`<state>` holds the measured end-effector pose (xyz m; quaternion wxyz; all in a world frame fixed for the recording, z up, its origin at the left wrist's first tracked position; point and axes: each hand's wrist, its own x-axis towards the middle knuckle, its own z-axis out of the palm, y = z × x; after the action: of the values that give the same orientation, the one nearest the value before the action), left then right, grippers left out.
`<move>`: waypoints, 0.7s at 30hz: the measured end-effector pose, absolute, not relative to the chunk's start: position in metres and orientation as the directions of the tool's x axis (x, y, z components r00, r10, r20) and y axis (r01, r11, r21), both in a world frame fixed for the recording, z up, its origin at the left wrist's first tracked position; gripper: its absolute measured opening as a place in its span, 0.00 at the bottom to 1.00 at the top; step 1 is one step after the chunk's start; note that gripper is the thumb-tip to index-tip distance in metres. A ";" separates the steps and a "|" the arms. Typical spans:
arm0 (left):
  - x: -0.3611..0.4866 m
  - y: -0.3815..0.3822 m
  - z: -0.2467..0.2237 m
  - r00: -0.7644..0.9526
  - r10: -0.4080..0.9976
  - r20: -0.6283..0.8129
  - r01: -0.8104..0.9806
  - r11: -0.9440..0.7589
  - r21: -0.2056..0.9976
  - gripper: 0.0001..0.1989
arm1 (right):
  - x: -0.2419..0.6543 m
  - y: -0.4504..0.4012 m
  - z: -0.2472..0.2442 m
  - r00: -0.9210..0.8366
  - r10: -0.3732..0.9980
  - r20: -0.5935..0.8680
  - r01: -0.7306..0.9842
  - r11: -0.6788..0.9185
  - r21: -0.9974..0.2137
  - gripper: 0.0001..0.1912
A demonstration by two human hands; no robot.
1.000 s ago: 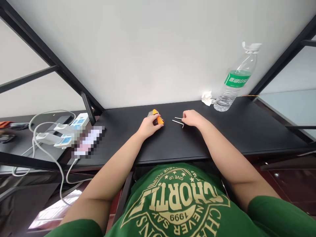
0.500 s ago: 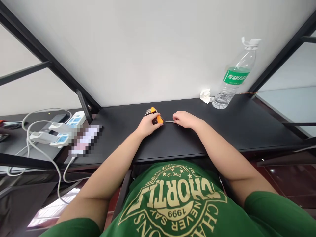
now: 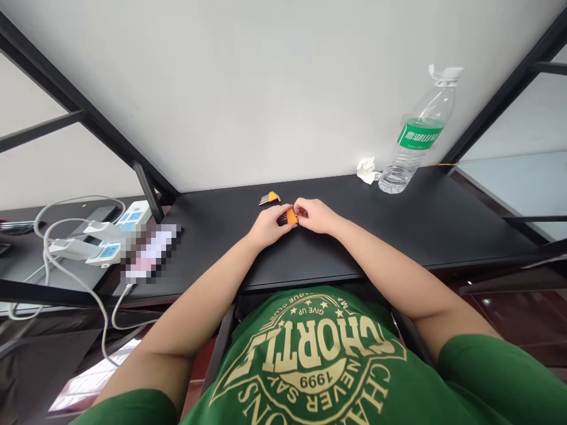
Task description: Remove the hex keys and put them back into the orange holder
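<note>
Gripping the orange holder (image 3: 292,216) at the frame's centre between thumb and fingers, seemingly to steady it, the left hand (image 3: 268,225) leaves its right edge accessible to the right hand (image 3: 316,216), whose pinched fingers hide anything held.

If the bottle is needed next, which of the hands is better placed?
Probably the right hand: it is nearer the bottle, though busy beside the left hand, which grips an orange holder.
</note>
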<state>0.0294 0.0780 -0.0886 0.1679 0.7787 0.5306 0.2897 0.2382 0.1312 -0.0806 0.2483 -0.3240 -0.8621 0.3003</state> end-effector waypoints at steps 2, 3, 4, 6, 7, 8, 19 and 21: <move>0.027 0.080 -0.092 0.221 0.936 0.272 0.737 -0.343 0.582 0.25 | 0.242 0.134 -0.078 -0.626 0.742 0.240 0.457 0.599 -0.658 0.10; 0.025 0.082 -0.094 0.189 0.943 0.274 0.744 -0.319 0.587 0.26 | 0.245 0.137 -0.077 -0.602 0.765 0.229 0.493 0.582 -0.647 0.11; 0.022 0.084 -0.096 0.155 0.949 0.275 0.751 -0.294 0.591 0.27 | 0.249 0.141 -0.075 -0.577 0.790 0.206 0.533 0.556 -0.638 0.12; 0.015 0.087 -0.100 0.105 0.955 0.276 0.758 -0.256 0.600 0.28 | 0.258 0.149 -0.073 -0.522 0.841 0.138 0.619 0.486 -0.617 0.13; 0.012 0.089 -0.102 0.088 0.957 0.278 0.755 -0.246 0.607 0.29 | 0.263 0.153 -0.072 -0.497 0.861 0.105 0.660 0.454 -0.599 0.13; 0.009 0.090 -0.103 0.075 0.958 0.278 0.747 -0.238 0.620 0.29 | 0.267 0.157 -0.072 -0.479 0.875 0.073 0.697 0.429 -0.575 0.12; 0.011 0.088 -0.098 0.067 0.961 0.267 0.718 -0.232 0.656 0.30 | 0.266 0.150 -0.074 -0.601 0.796 -0.074 0.743 0.522 -0.420 0.08; 0.012 0.087 -0.098 0.068 0.962 0.263 0.715 -0.231 0.660 0.29 | 0.262 0.145 -0.073 -0.605 0.793 -0.074 0.741 0.526 -0.417 0.05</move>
<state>0.0118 0.0872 -0.0984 0.1826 0.7075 0.5927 0.3389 0.2622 0.1448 -0.0729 0.0623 -0.4402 -0.8714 0.2075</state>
